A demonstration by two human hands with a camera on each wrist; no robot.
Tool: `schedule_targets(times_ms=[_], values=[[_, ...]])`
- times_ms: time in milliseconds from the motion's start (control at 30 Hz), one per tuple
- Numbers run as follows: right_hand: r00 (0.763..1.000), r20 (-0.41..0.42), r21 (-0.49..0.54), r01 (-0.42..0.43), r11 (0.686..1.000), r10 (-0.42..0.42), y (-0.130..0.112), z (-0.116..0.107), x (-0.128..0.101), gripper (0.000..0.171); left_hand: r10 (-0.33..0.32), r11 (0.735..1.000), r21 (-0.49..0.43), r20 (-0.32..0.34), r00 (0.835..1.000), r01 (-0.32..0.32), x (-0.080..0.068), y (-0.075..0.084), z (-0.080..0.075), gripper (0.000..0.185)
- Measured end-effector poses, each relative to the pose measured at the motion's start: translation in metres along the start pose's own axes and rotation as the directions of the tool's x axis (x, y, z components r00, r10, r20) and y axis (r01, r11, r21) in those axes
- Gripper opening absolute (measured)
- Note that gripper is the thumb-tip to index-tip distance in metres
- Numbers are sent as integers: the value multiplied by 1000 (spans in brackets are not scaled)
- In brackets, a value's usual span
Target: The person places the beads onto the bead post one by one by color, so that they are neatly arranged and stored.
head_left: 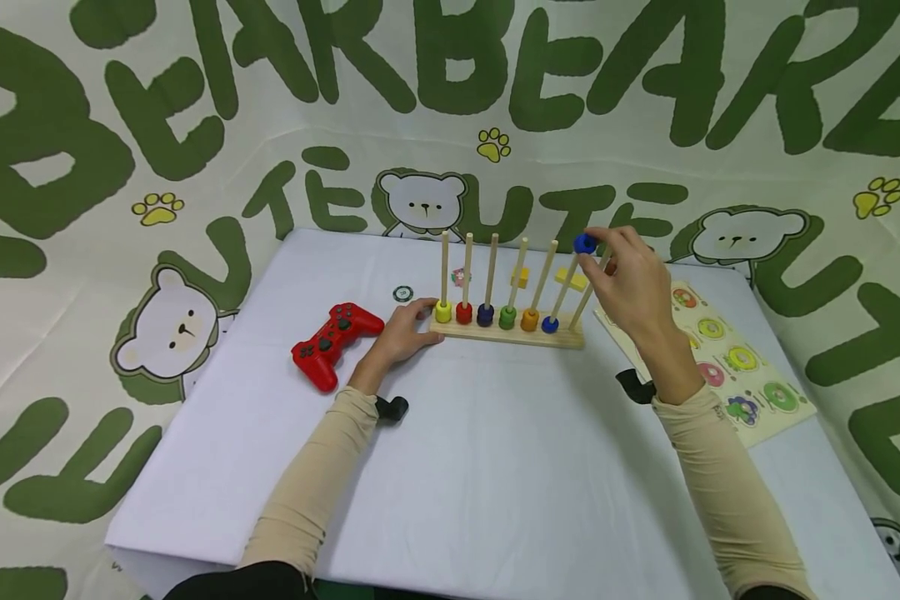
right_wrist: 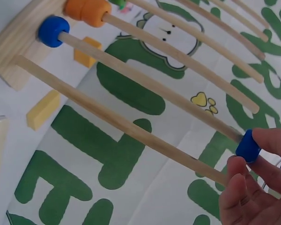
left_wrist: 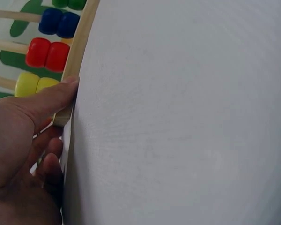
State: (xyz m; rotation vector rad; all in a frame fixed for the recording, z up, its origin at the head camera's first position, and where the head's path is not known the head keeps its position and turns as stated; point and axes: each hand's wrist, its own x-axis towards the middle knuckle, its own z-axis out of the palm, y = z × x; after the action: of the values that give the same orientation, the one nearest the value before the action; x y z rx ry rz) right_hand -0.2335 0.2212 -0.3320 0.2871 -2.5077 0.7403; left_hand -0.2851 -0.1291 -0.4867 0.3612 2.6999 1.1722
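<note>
A wooden bead rack (head_left: 508, 335) with several upright pegs stands toward the back of the table. My left hand (head_left: 405, 333) grips the left end of its base, thumb along the front edge in the left wrist view. My right hand (head_left: 630, 279) pinches a blue bead (right_wrist: 247, 146) at the tip of the second peg from the right. Another blue bead (right_wrist: 54, 31) sits at that peg's foot. Yellow beads (left_wrist: 28, 85), red beads (left_wrist: 48, 54), dark blue beads (left_wrist: 59, 22), green beads (head_left: 507, 317) and orange beads (head_left: 529, 319) sit low on the other pegs; the rightmost peg (right_wrist: 122, 120) is bare.
A red game controller (head_left: 335, 343) lies left of the left hand. A fruit-picture board (head_left: 767, 421) lies at the right, under the right forearm. Behind the rack are yellow blocks (right_wrist: 43, 110) and a small round chip (head_left: 402, 293). A printed cloth (head_left: 450, 142) hangs behind the table.
</note>
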Motion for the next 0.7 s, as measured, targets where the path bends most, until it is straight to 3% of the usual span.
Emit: schedule_targets(times_ms=[400, 533, 700], values=[[996, 81, -24, -34, 999, 36, 4, 3, 0, 44, -9, 1000, 18, 15, 1000, 8, 0, 3, 1, 72], [998, 53, -6, -24, 1000, 25, 2, 0, -4, 53, -4, 1000, 18, 5, 1000, 4, -1, 5, 0, 73], [999, -44, 37, -18, 999, 20, 0, -6, -22, 56, -17, 1000, 22, 6, 1000, 17, -1, 4, 1, 75]])
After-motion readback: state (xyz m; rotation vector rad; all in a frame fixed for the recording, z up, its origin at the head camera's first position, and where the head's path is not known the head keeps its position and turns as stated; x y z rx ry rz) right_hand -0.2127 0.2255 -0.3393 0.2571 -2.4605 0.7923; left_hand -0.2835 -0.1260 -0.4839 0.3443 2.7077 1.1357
